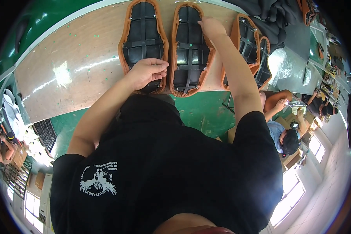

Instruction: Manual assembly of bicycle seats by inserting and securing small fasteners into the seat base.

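Two long black ribbed panels with gathered orange-brown covering round their rims lie side by side on the wooden table (93, 58). My left hand (148, 73) is over the near right part of the left panel (141, 29). Its thumb and fingertips are pinched together; whatever is between them is too small to make out. Reaching farther out, my right hand (213, 28) has its fingertips closed at the far right rim of the second panel (188, 37). What they grip there is hidden. Small white pieces sit near the far corners of both panels.
To the right, two more orange-rimmed black panels (247, 41) overlap each other. Dark fabric (267, 19) is heaped behind them. Small green dots are scattered over the table's left part. A co-worker in a blue shirt (277, 134) sits at the right, beside cardboard boxes.
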A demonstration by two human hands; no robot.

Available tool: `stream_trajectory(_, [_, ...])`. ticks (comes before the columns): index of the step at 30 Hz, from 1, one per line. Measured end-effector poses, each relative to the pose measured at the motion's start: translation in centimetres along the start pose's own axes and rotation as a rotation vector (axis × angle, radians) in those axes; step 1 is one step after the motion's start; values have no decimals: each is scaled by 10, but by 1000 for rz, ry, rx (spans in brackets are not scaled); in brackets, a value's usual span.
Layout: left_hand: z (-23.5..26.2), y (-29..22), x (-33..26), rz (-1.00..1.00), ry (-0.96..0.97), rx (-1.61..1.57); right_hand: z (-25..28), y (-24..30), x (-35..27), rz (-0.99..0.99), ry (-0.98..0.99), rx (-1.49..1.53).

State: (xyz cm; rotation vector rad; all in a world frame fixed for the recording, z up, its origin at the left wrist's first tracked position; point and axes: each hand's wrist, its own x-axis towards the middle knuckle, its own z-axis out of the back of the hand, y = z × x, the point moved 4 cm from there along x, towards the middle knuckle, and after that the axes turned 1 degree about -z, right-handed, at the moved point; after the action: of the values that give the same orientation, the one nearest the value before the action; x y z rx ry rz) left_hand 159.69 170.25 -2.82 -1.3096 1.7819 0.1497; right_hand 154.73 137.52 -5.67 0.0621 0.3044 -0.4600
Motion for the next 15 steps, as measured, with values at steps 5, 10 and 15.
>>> stream_trajectory(5, [0,1,0,28,-23,6,-7,1,6,-2,38,-82])
stream_trajectory(10, [4,3,0,26,-40,27,-6,-4,4,110,-32,32])
stream_trajectory(15, [6,4,0,30,-64,41,-7,-15,-2,229,-162,173])
